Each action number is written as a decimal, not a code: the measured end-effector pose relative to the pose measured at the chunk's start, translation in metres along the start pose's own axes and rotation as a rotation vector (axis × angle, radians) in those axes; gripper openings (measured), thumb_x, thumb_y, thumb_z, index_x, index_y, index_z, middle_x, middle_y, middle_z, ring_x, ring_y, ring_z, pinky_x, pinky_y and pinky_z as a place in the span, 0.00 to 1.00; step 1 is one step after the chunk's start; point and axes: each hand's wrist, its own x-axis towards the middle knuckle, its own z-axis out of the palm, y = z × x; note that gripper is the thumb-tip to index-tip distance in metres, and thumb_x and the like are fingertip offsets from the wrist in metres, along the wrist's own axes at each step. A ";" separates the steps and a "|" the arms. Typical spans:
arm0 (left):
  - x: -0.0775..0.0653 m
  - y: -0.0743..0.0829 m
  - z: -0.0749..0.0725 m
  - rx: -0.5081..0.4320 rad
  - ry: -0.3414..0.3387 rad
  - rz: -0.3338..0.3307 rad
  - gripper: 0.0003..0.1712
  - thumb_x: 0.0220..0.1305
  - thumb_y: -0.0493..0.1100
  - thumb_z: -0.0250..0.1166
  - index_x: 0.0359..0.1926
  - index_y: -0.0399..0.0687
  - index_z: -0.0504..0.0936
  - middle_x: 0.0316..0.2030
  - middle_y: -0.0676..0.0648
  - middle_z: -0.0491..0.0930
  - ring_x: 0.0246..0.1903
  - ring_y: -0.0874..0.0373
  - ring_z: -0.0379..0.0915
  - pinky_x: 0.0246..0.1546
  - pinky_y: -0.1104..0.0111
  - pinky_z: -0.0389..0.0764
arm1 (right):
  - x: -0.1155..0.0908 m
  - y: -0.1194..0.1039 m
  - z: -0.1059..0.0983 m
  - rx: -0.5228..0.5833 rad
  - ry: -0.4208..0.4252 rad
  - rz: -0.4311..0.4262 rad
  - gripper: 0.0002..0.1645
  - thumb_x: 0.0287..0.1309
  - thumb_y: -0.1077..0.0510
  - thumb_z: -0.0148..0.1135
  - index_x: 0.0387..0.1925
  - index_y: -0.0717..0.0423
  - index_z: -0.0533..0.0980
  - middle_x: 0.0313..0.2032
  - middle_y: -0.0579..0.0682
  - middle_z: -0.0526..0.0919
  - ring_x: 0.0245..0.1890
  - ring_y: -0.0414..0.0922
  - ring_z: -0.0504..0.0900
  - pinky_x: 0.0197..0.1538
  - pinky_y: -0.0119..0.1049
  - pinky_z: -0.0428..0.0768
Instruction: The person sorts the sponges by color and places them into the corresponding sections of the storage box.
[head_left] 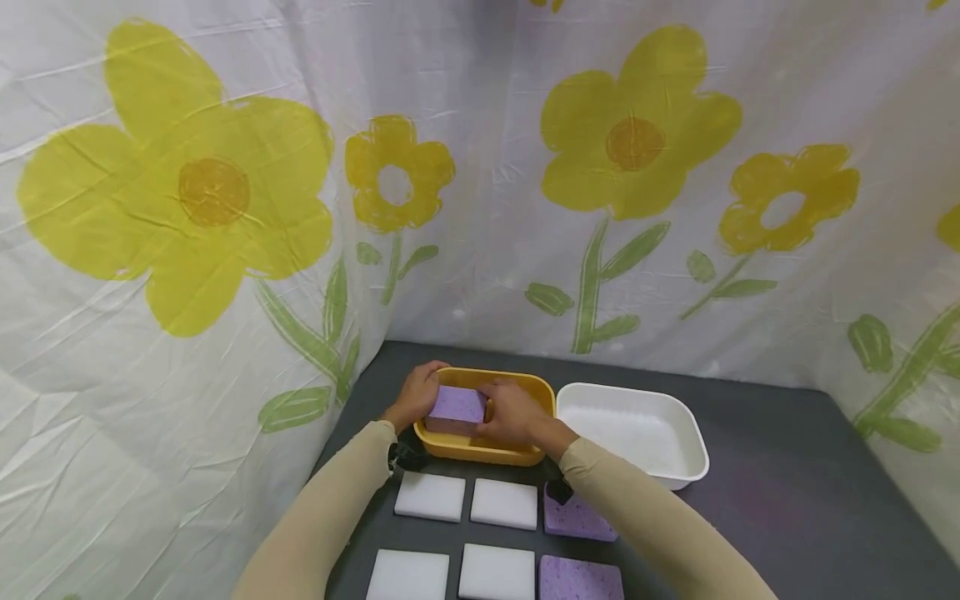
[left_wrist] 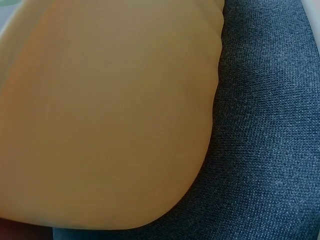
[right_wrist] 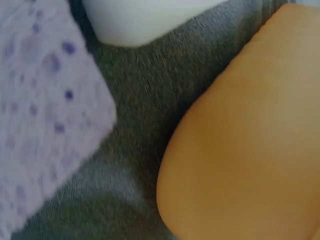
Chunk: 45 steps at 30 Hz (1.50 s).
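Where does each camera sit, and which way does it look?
Head: on the head, facing forward and down at the yellow rectangular plastic tub; left hand, right hand and tan fabric sleeves show.
Left wrist: on that wrist, facing the tub's outside and dark grey woven cloth; no clear hand.
Right wrist: on that wrist, facing the tub, a purple holey sponge and white plastic tray; no clear hand.
Shared: head and right wrist both show tub, sponge, tray.

PLACE: curtained work booth | SIGNS: flower-print sheeting (head_left: 480, 283), dark grey table (head_left: 780, 500)
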 end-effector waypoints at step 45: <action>-0.001 0.003 -0.001 0.040 -0.013 0.003 0.27 0.85 0.41 0.41 0.72 0.42 0.78 0.68 0.36 0.80 0.66 0.38 0.77 0.72 0.39 0.74 | -0.100 0.049 -0.055 -0.061 0.194 -0.143 0.22 0.62 0.59 0.73 0.57 0.59 0.86 0.54 0.54 0.89 0.57 0.54 0.84 0.63 0.54 0.84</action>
